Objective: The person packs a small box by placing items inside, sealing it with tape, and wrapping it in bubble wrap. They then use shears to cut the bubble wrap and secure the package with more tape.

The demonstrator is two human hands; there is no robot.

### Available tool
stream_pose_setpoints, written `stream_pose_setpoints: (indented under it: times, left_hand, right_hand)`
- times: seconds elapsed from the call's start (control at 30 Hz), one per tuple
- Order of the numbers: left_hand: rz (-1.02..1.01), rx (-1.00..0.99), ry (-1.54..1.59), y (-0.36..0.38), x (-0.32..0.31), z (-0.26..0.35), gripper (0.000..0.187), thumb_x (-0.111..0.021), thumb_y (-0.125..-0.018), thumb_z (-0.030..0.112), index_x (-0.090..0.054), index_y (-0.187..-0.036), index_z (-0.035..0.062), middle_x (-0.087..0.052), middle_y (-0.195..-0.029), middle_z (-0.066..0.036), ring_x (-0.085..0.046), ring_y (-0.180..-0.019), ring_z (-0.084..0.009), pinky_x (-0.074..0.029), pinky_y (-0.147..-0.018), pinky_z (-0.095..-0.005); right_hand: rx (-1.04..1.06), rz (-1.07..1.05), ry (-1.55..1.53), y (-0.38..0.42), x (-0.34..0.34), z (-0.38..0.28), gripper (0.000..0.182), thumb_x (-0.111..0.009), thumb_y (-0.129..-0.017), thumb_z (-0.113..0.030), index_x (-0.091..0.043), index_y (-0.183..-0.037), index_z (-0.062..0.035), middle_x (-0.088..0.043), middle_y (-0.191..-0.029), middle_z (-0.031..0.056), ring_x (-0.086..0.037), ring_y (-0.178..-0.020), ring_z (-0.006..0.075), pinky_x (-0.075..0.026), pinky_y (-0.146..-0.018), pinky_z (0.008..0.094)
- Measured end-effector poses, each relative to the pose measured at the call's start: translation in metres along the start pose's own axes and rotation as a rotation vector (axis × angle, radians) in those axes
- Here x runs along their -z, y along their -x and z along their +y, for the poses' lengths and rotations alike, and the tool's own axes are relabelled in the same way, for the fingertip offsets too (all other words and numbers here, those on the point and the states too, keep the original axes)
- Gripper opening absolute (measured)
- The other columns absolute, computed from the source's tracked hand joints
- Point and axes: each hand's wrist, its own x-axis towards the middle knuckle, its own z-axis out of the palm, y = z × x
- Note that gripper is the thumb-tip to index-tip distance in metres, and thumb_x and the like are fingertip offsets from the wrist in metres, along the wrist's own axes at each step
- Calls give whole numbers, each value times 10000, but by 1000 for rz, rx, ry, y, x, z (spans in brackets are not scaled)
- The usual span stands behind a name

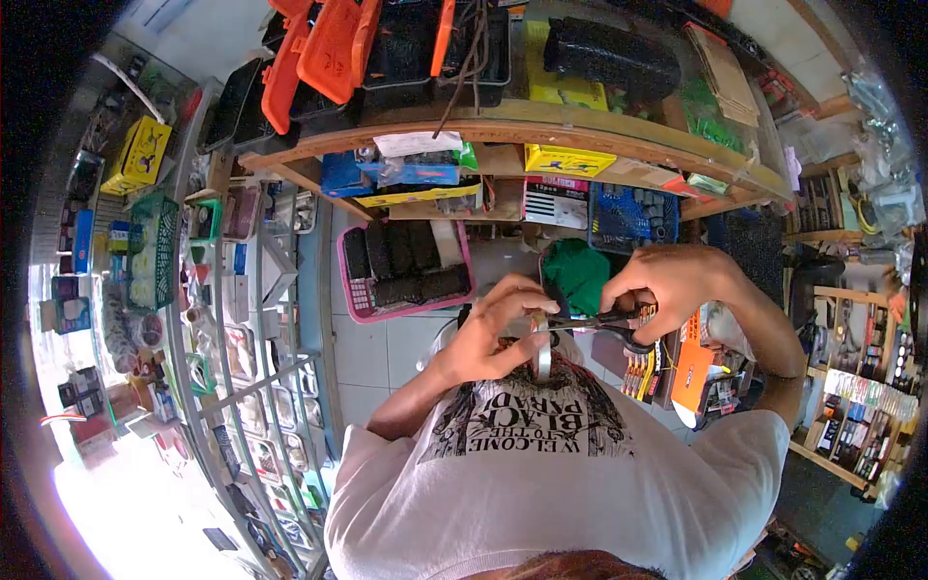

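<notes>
My left hand [495,333] is in front of my chest, its fingers and thumb closed on a roll of tape [543,363], a pale ring seen nearly edge-on. Black-handled scissors [626,337] are in my right hand [679,286], with fingers at the handle loops. The scissor blades point left and overlap the top of the tape roll near my left fingertips. A dark green bundle [577,276] lies just beyond both hands.
A pink basket [344,290] with black packs stands on the tiled floor ahead. Across the front runs a wooden-edged glass counter [503,128], with orange and black cases on top. Glass shelving [217,387] is at left; an orange box [691,377] is near my right forearm.
</notes>
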Motion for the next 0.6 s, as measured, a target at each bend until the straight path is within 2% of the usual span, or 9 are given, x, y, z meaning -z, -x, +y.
stream_pose_setpoints:
  times: [0.1, 0.2, 0.3, 0.4, 0.5, 0.53, 0.6]
  left_hand:
    - [-14, 54, 24, 1, 0, 6, 288, -612, -912, 76, -628, -1184, -17, -571, -1212, -172, -546, -1235, -302, -475, -1007, -405]
    - [73, 43, 189, 0, -11, 8, 261, -562, -948, 9, -623, -1201, -14, -585, -1229, -175, -573, -1212, -301, -481, -1009, -388]
    - [-62, -74, -2, 1, -3, -8, 337, -529, -976, -20, -544, -1313, -17, -568, -1301, -199, -606, -1185, -315, -483, -1020, -400]
    - [-73, 82, 112, 6, -9, -17, 383, -548, -989, 41, -487, -1365, 0, -554, -1333, -199, -637, -1138, -284, -514, -944, -369]
    - [53, 163, 469, 7, -11, -13, 437, -460, -1038, 80, -374, -1461, 17, -546, -1349, -204, -637, -1145, -277, -510, -953, -381]
    - [66, 146, 504, 4, -10, -11, 449, -399, -1065, 119, -319, -1497, 28, -543, -1349, -205, -636, -1150, -274, -506, -961, -386]
    - [43, 149, 561, 5, -7, -17, 455, -432, -1051, 88, -321, -1489, 32, -543, -1349, -204, -638, -1152, -277, -500, -974, -387]
  right_hand:
    - [-36, -27, -12, -1, 4, -5, 496, -802, -692, -261, -681, -1116, -34, -678, -725, 68, -570, -520, 192, -434, -523, 344]
    - [-54, -30, 22, 0, 2, -2, 481, -784, -729, -301, -668, -1125, -54, -678, -761, 87, -593, -585, 194, -469, -564, 359]
    - [-42, -18, -11, 2, -3, 1, 486, -783, -733, -298, -662, -1135, -53, -676, -761, 83, -592, -582, 193, -463, -554, 354]
    - [-79, -32, -8, 2, -6, 1, 491, -783, -735, -288, -657, -1146, -52, -676, -764, 83, -593, -584, 186, -462, -550, 348]
    - [-31, 26, -59, 3, -16, 13, 496, -787, -738, -283, -655, -1157, -53, -684, -776, 85, -596, -588, 180, -465, -553, 346]
    - [-20, 39, -75, 3, -19, 16, 496, -788, -740, -280, -655, -1160, -52, -686, -780, 85, -597, -589, 177, -465, -553, 344]
    - [5, 65, -107, 3, -23, 20, 496, -790, -745, -273, -655, -1166, -49, -691, -788, 85, -598, -591, 172, -466, -552, 341]
